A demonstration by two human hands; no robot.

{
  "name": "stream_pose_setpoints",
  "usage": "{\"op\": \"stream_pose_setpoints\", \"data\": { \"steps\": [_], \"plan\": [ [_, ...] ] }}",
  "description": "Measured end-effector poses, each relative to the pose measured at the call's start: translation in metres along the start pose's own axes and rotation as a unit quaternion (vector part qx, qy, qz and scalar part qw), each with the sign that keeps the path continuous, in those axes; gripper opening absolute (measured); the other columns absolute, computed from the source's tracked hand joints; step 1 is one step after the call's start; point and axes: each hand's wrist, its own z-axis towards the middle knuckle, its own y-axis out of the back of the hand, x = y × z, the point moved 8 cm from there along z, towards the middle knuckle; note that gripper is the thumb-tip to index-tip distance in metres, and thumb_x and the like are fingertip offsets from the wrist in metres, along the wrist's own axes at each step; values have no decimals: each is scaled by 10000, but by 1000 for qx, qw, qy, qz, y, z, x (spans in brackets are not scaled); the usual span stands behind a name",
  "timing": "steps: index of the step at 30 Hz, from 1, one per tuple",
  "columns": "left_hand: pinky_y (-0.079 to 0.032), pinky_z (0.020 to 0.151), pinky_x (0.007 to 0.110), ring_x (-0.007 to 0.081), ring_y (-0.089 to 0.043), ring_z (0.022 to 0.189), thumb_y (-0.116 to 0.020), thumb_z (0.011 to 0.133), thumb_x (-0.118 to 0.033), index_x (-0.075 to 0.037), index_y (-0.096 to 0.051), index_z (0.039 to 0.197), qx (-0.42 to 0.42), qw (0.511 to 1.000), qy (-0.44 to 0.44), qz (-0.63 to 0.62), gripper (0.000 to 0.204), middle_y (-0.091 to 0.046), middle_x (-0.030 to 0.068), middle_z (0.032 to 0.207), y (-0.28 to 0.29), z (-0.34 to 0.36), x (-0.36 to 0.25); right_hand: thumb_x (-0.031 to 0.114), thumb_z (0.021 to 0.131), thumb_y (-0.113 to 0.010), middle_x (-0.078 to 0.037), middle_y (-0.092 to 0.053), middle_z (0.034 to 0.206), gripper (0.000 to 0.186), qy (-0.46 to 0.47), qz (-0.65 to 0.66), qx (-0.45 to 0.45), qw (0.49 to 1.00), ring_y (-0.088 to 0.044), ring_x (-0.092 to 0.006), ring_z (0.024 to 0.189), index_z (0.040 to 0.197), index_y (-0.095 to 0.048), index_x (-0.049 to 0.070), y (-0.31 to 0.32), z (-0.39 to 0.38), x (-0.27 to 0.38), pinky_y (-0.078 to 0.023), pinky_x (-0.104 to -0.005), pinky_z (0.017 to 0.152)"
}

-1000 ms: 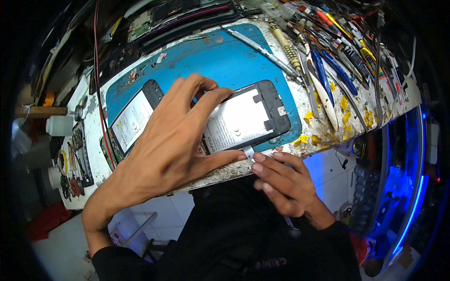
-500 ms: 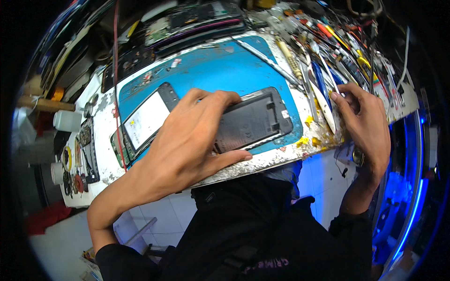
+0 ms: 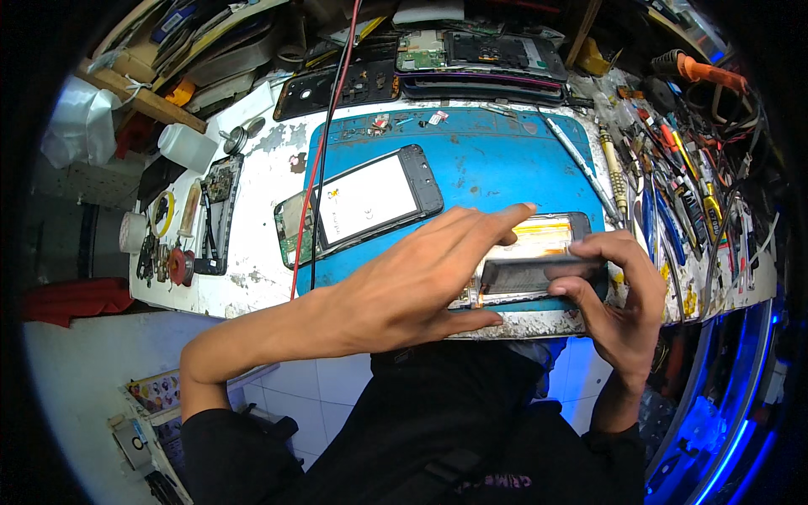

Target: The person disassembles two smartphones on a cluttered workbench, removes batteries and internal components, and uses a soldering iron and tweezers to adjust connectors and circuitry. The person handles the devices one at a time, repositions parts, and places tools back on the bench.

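Note:
My left hand [image 3: 404, 290] spans the left end of an opened phone [image 3: 543, 236], thumb along its near edge and fingers toward its far edge. Much of that end is hidden under the hand. Inside the phone a silver and orange surface shows. A flat black battery [image 3: 526, 273] is tilted up out of it, its right end pinched between the thumb and fingers of my right hand [image 3: 627, 295]. To the left, a second opened phone [image 3: 370, 202] with a white label lies on the blue mat [image 3: 480, 164], its green circuit board [image 3: 295, 231] showing.
Screwdrivers, pliers [image 3: 669, 223] and other tools crowd the right side. A silver pen-like tool [image 3: 576, 156] rests on the mat. Red and black wires [image 3: 324, 151] hang across the left part. Stacked phone parts [image 3: 480, 55] stand behind; a white container [image 3: 187, 149] sits far left.
My right hand has left the tools at the right and now grips the battery, which has been lifted from lying flat in the phone. My left hand stays at the phone. The view has turned.

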Motion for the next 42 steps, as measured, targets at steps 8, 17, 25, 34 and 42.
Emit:
{"op": "stream_pose_setpoints", "data": {
  "steps": [8, 17, 25, 34, 42],
  "plan": [
    [-461, 988, 456, 407, -539, 1174, -786, 794, -118, 37, -358, 1455, 39, 999, 7, -3, 803, -546, 248, 1259, -2, -2, 4, -133, 603, -711, -113, -689, 868, 302, 84, 32, -26, 996, -721, -287, 894, 836, -634, 43, 6, -23, 6, -554, -362, 729],
    [-405, 1135, 503, 398, -514, 1269, -788, 828, -244, 30, -554, 1266, 84, 990, -43, 108, 567, -528, 228, 1315, -9, -3, -2, -79, 663, -718, -147, -695, 913, 259, 94, 35, -50, 994, -719, -389, 1003, 833, -558, 34, 3, -44, 3, -596, -430, 793],
    [-421, 1125, 519, 405, -529, 1258, -797, 823, -390, 30, -595, 1201, 71, 989, -46, 119, 600, -530, 246, 1300, -10, -2, -6, 120, 861, -779, -184, -575, 938, 476, 56, 208, -238, 947, -698, -459, 925, 1017, -333, 66, 33, -63, -12, -614, -530, 834],
    [-479, 1087, 420, 310, -648, 1139, -907, 730, -225, 32, -550, 1307, 32, 995, 44, -78, 726, -604, 199, 1297, 11, 8, -18, 82, 893, -763, -136, -621, 995, 432, -128, 383, -209, 891, -653, -120, 885, 1091, -383, 23, -1, -52, -5, -546, -240, 769],
    [-335, 1180, 466, 334, -367, 1451, -883, 744, -81, -11, -152, 1579, -141, 849, 75, -504, 1112, -321, 258, 1575, -20, -14, -20, 38, 825, -743, -165, -686, 1090, 301, 193, 73, -136, 969, -696, -355, 1047, 1111, -654, 59, -10, -29, 54, -610, -445, 809]
  ]
}}
